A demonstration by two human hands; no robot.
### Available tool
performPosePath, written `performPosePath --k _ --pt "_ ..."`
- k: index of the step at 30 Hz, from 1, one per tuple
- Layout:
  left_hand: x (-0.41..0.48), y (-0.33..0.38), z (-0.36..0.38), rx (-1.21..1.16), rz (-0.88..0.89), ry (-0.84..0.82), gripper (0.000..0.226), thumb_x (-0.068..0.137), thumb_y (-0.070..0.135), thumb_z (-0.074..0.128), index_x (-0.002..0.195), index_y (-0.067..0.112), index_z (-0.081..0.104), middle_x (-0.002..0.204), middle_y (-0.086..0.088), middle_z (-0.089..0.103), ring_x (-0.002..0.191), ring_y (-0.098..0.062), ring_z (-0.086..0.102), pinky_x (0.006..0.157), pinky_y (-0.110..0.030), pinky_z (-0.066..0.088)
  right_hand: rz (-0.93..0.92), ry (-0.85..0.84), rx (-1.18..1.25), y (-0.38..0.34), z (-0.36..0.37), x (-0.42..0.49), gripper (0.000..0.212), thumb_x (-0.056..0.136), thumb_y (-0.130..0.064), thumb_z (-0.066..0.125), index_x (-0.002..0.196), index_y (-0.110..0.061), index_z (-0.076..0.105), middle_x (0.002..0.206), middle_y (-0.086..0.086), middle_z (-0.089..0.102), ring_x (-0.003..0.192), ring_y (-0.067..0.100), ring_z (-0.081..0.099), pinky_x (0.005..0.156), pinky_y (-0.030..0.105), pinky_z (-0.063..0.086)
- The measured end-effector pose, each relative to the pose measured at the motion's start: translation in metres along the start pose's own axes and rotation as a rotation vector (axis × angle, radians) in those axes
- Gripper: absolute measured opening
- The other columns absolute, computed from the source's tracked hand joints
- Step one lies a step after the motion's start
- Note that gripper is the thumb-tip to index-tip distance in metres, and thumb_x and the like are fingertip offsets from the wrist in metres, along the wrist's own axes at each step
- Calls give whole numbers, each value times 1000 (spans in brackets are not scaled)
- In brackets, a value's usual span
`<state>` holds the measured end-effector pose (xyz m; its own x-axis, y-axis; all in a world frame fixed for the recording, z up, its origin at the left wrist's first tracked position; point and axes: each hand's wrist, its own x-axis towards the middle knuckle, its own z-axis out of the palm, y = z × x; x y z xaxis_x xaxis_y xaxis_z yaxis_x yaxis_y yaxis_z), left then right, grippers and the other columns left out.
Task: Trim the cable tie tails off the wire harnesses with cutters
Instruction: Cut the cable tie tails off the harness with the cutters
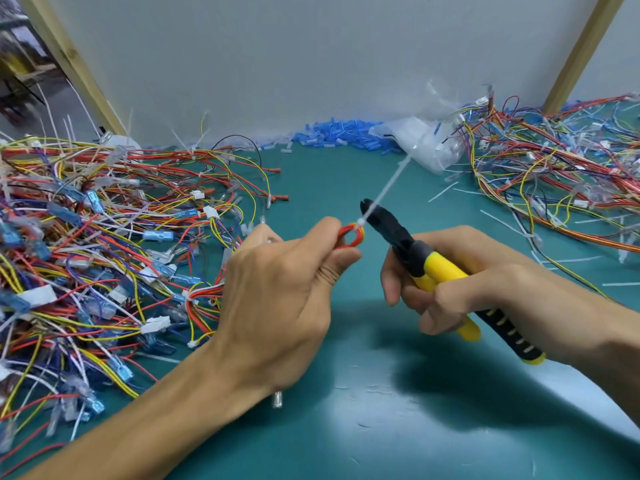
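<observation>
1. A green work mat (346, 427) is spread over the bench, backed at the far side by a grey panel.
2. A large tangle of wire harnesses (104, 237) is heaped on the left. A second pile (554, 168) is spread at the far right. Which pile is trimmed cannot be told with certainty.
3. A heap of blue sleeves (343, 133) is banked against the far panel, with a clear plastic bag (426, 143) just to its right.
4. The left hand (284, 289) is closed round one harness. A red and yellow wire loop (351, 235) is pinched between thumb and fingers and held up above the mat, near centre.
5. The right hand (460, 271) is wrapped round the yellow and black handles of the cutters (415, 258), which are pointed to the far left, towards the loop.
6. The white cable tie tail (388, 183) is seen standing out from the tie head (361, 222) on the loop, slanting to the far right. It is crossed by the cutter tips just beside the head. Whether the jaws are closed on it cannot be told.
7. Cut tails (443, 191) are scattered on the mat at the right.
8. Step judged in hand: blades are set against the tail and the cut is not yet made.
9. Next move, as judged: the handles are to be squeezed with the blades kept flush to the head and clear of the wires. The loop is to be held steady.
</observation>
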<state>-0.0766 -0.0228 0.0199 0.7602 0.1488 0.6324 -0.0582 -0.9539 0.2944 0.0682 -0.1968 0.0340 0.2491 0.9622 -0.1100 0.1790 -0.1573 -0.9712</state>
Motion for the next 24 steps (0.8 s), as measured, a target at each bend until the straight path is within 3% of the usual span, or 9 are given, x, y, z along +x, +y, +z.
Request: performPosePath --k 4,10,17,24 --pt "3 -7 -1 25 -69 -5 27 108 42 42 84 33 35 54 7 32 59 -41 42 62 -35 22 9 10 68 -6 0 -1 34 48 -21 70 80 -10 68 60 1 44 56 21 37 44 23 37" --pt "1 -7 2 -17 -34 9 27 108 40 44 85 35 31 53 8 23 56 -37 37 60 -37 27 90 -52 177 -13 3 3 37 37 -9 68 73 -5 67 54 3 44 48 20 33 44 21 34" --pt "-1 -5 4 39 72 -13 31 107 37 47 79 26 45 54 15 18 56 -26 25 60 -43 35 102 -163 374 -11 2 3 35 41 -12 67 76 -5 70 58 9 42 52 18 29 47 22 33" --pt "4 -11 -1 -17 -17 75 27 107 38 45 83 34 33 55 8 27 56 -38 38 58 -37 25 133 -196 348 -10 0 4 33 44 -13 68 77 -6 71 58 8 45 47 19 34 47 21 35"
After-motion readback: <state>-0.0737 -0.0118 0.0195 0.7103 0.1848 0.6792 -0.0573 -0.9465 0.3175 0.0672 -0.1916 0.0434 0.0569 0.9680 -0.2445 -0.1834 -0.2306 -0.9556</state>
